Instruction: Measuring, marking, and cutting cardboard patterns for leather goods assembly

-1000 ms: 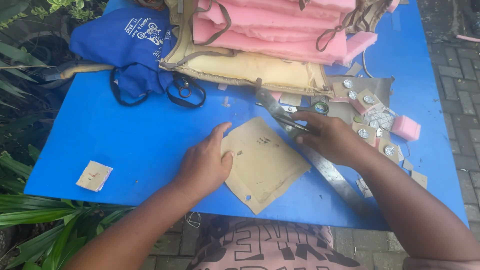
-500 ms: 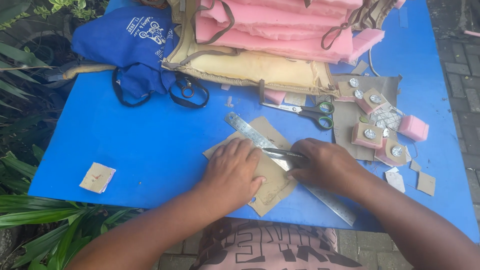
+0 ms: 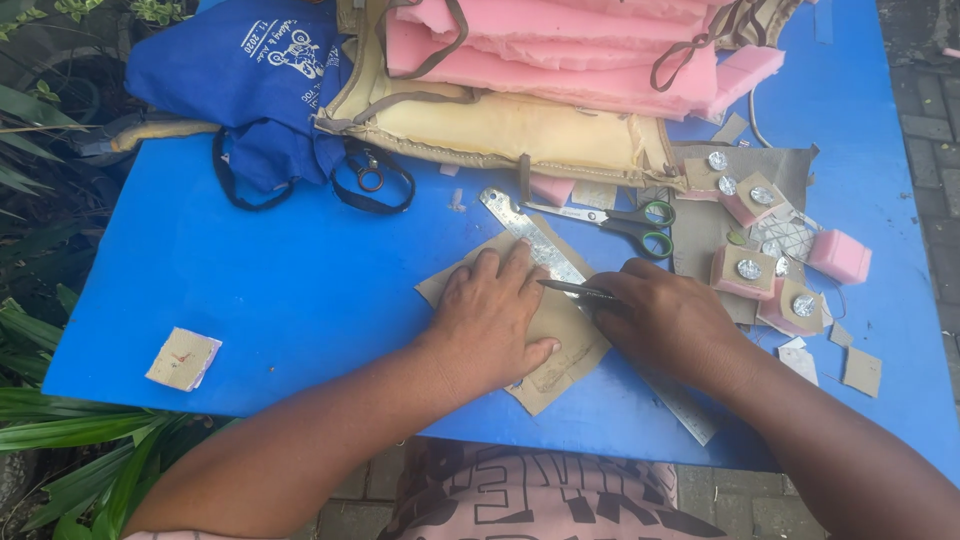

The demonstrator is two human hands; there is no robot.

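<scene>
Left hand (image 3: 492, 318) palm down, fingers spread and pressed flat, thumb extended toward the right, right hand (image 3: 668, 322) curled in a writing grip, knuckles up, both bare forearms angled inward from the lower edge

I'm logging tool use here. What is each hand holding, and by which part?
The right hand grips a pen by its rear end. The left hand grips nothing; it presses flat on the cardboard piece beside the metal ruler.

A matt tan cardboard sheet (image 3: 560, 325) was seen at the centre of the smooth blue worktop (image 3: 260, 290), crossed by a shiny metal ruler (image 3: 545, 245). Porous pink foam (image 3: 560, 45) and blue cloth (image 3: 230, 75) were seen along the upper edge, with plastic-handled steel scissors (image 3: 620, 218) below.
</scene>
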